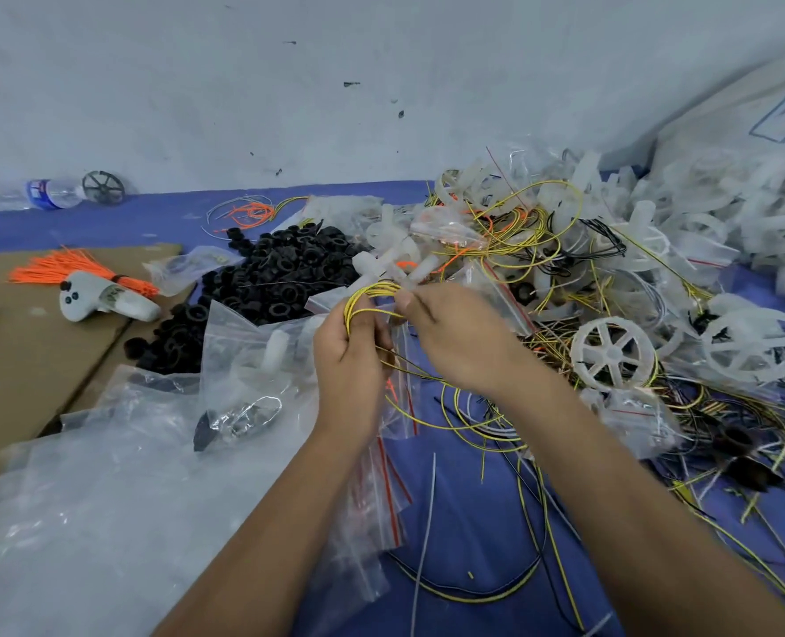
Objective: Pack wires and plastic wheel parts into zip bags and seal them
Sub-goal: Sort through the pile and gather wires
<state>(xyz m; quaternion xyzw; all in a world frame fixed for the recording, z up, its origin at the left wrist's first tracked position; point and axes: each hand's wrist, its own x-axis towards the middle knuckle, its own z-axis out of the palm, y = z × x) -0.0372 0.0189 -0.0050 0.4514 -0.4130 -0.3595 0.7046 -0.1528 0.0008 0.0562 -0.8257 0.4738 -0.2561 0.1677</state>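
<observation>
My left hand [351, 360] grips a coil of yellow wire [366, 300] at the middle of the view, loops wound round its fingers. My right hand [454, 337] pinches the same coil at its upper right side. The wire's loose tail [450, 406] trails down to the blue surface. Clear zip bags with red seal strips [381, 489] lie under my forearms. White plastic wheels [613, 354] lie to the right amid tangled yellow and black wires [542, 232].
A heap of black rings [280, 273] sits behind my left hand. Bundled orange wires [73, 268] and a white controller [101, 301] lie on cardboard [27, 360] at left. A large plastic bag [82, 521] fills the lower left. A water bottle [46, 195] lies far left.
</observation>
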